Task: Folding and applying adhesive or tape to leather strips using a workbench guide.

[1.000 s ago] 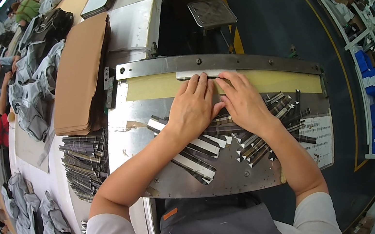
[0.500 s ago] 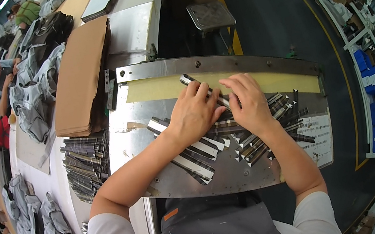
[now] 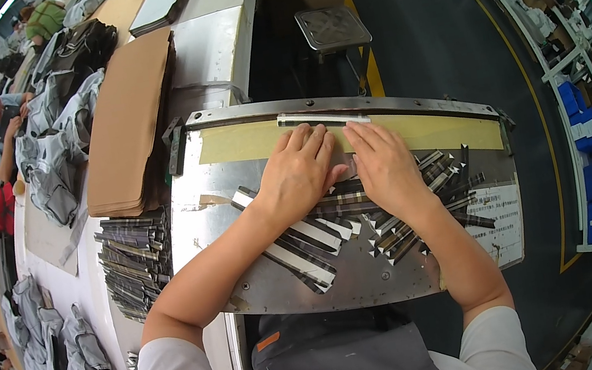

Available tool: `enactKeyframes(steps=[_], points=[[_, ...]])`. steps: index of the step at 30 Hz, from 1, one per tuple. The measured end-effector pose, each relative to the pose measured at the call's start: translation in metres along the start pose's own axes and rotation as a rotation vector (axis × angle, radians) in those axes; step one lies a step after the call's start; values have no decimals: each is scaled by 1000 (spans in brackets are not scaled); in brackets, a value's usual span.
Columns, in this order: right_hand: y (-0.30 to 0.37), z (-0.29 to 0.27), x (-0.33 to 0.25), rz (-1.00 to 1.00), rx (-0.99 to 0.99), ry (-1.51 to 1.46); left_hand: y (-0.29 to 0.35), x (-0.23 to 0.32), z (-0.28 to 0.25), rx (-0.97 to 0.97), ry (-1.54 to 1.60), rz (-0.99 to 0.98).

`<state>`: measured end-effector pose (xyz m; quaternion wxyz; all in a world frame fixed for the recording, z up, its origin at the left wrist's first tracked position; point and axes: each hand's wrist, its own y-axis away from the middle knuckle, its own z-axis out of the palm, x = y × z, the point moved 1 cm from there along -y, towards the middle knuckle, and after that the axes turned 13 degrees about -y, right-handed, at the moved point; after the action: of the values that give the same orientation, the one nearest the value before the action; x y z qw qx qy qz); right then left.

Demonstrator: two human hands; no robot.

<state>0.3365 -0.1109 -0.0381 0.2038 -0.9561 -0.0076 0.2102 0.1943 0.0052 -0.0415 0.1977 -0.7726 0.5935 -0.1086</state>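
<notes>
A narrow strip with white and dark bands (image 3: 308, 117) lies lengthwise along the yellow band (image 3: 243, 145) of a metal worktop, just in front of the metal bar at its far edge. My left hand (image 3: 296, 173) rests palm down with its fingers stretched out, fingertips at the strip's near side. Beside it my right hand (image 3: 383, 163) lies flat too, its fingertips touching the strip's right part. Under and around both wrists are loose plaid fabric strips (image 3: 300, 262), several with white backing showing. More folded plaid strips (image 3: 397, 238) are by my right forearm.
The metal bar (image 3: 246, 111) spans the worktop's far edge. To the left stand a stack of brown card sheets (image 3: 128, 126), a pile of plaid strips (image 3: 134, 265) and grey garments (image 3: 51, 177). A stool (image 3: 333, 28) stands beyond. A printed sheet (image 3: 500, 226) lies at right.
The strip has turned from slanting under my fingers to lying along the bar. Both hands have flattened and their fingers straightened. The metal bar has tilted and shows a narrower face.
</notes>
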Motion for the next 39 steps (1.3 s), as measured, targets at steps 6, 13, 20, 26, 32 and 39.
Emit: enactKeyframes(steps=[6, 13, 20, 26, 32, 39], points=[[0, 4, 3, -6, -45, -30, 3, 2, 6, -18, -35, -16], [1, 6, 3, -9, -49, -56, 3, 4, 3, -29, -40, -8], [-2, 6, 2, -1, -42, -94, 4, 3, 2, -37, -22, -4], [-8, 10, 4, -90, -16, -106, -2, -11, -15, -51, 152, -39], [-4, -15, -5, 77, 31, -292, 12, -15, -71, -401, 375, 31], [6, -10, -43, 22, -497, -758, 63, 1, -69, -325, 264, 93]])
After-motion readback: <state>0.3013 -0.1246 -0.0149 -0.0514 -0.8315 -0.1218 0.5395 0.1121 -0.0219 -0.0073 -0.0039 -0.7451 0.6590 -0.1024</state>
